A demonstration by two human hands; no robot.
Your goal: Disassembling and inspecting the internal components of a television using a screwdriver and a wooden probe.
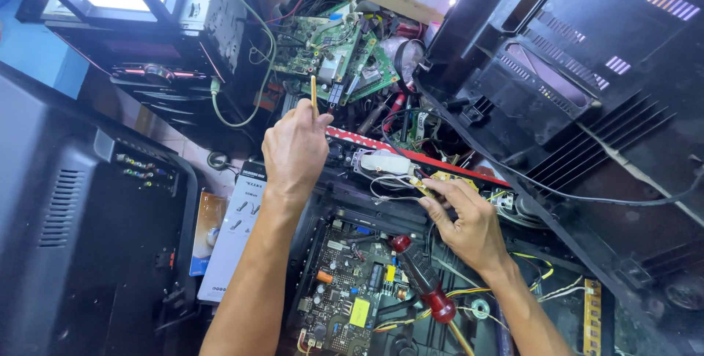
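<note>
Inspector: Yellow-tipped thin tool (314, 92) is clamped in the closed left hand (295, 152), at twelve o'clock of the open chassis.
Clerk: Risk?
Inspector: It could slip and snag loose wires (392, 184). Right hand (469, 224), at three o'clock, pinches a small yellow part (424, 186), fingers partly curled.

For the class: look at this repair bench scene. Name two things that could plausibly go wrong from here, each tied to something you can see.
1. The left hand holds a thin yellow stick upright over loose wires; it could snag one.
2. The red-handled screwdriver lies loose across the open circuit board beside the right hand; a nudge might knock it against components.
</note>
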